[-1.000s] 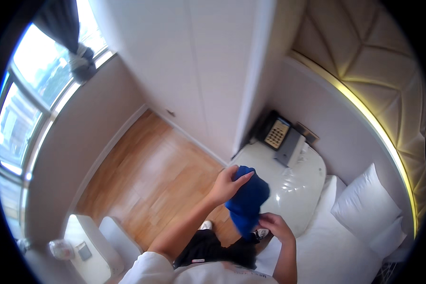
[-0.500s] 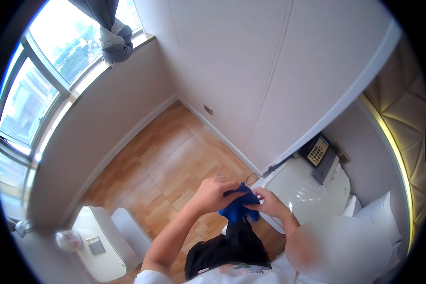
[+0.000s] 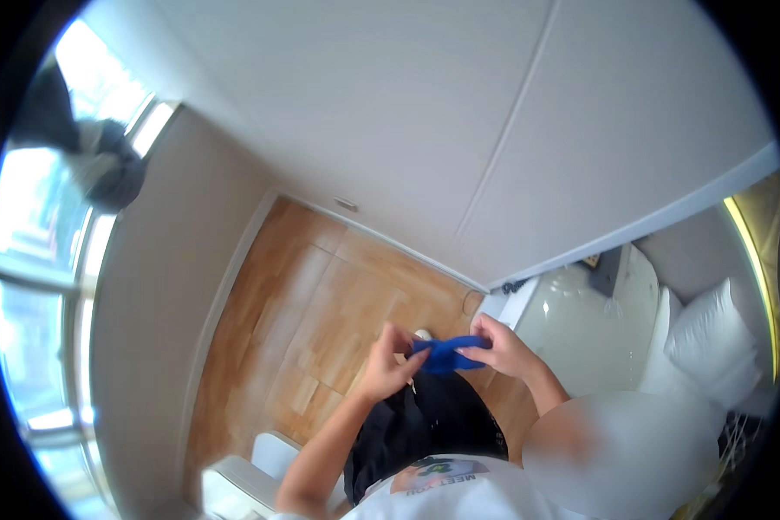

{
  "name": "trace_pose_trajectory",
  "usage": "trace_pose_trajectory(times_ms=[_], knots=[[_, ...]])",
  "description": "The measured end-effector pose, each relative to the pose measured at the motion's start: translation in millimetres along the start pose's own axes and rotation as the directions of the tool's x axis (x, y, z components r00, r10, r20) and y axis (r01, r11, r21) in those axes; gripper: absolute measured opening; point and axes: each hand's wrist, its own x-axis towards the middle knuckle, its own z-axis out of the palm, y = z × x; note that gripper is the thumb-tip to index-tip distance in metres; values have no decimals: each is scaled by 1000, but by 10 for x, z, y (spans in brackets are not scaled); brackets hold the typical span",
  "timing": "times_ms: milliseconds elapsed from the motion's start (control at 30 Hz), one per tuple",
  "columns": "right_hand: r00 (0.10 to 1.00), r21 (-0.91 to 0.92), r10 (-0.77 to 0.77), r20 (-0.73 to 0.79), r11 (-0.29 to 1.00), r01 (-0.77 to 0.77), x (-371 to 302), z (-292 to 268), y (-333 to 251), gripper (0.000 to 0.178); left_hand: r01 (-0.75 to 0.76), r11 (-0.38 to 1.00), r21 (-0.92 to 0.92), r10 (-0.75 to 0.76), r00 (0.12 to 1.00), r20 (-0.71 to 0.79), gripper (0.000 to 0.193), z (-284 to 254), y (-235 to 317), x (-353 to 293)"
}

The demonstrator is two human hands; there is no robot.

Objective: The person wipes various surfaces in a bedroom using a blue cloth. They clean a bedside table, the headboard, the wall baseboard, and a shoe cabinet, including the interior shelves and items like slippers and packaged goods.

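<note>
A small piece of blue cloth (image 3: 447,355) is stretched between my two hands, above my dark trousers. My left hand (image 3: 393,360) pinches its left end between thumb and fingers. At the other end, my right hand (image 3: 501,348) grips the cloth the same way. The fabric looks bunched in the middle, and I cannot make out what kind of item it is.
To the right stands a glossy white bedside table (image 3: 581,325) with a dark telephone (image 3: 611,267) at its back. White pillows (image 3: 711,342) lie beyond it. A white chair (image 3: 234,485) is at lower left, near the window wall. Wood flooring (image 3: 321,295) spreads ahead.
The blue cloth has gone from hanging loosely to being pulled out sideways between both hands. My view has turned, so the window and bedside table sit differently.
</note>
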Motion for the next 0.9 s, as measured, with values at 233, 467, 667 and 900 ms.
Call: trace_pose_trajectory(times_ms=[233, 467, 667, 900], knots=[[971, -187, -132, -200, 978, 94, 448, 302, -113, 30, 211, 977, 12, -206, 941, 268, 51, -666, 75, 487], [871, -235, 127, -475, 935, -264, 490, 878, 238, 21, -413, 691, 593, -31, 803, 595, 3, -976, -234, 914], [634, -137, 109, -766, 935, -326, 507, 1145, 929, 15, -761, 494, 421, 201, 571, 796, 8, -909, -543, 1241], [293, -42, 54, -954, 949, -312, 818, 1299, 1825, 23, -846, 298, 443, 129, 496, 859, 4, -641, -1164, 1570]])
